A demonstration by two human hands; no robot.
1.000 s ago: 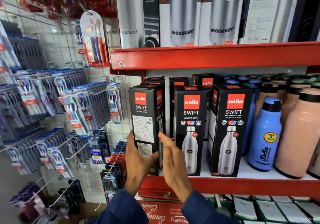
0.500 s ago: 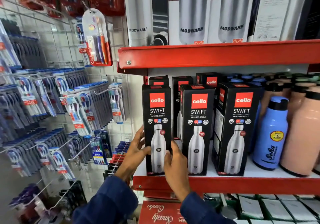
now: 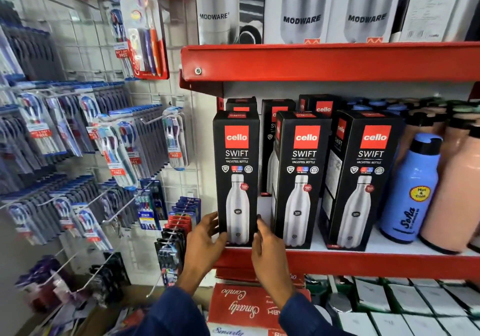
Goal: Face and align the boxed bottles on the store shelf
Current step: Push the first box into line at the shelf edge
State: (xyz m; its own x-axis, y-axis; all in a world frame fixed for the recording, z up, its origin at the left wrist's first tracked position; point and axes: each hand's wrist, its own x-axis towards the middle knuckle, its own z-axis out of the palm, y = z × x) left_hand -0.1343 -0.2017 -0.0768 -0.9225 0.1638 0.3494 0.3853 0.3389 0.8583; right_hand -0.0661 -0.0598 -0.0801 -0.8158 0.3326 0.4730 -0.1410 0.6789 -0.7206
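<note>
The person's left hand (image 3: 205, 234) and right hand (image 3: 265, 242) are keeping a narrow grip on the base of the leftmost boxed bottle (image 3: 237, 177), which is standing at the shelf (image 3: 363, 263) front edge, left of two matching boxes (image 3: 337, 179). A hard nudge could be tipping it off that edge (it is tall, held low). Since earlier it is facing forward, not turned side-on.

open gap (image 3: 265, 179) between front boxes, upper shelf (image 3: 337, 61) overhead
</note>
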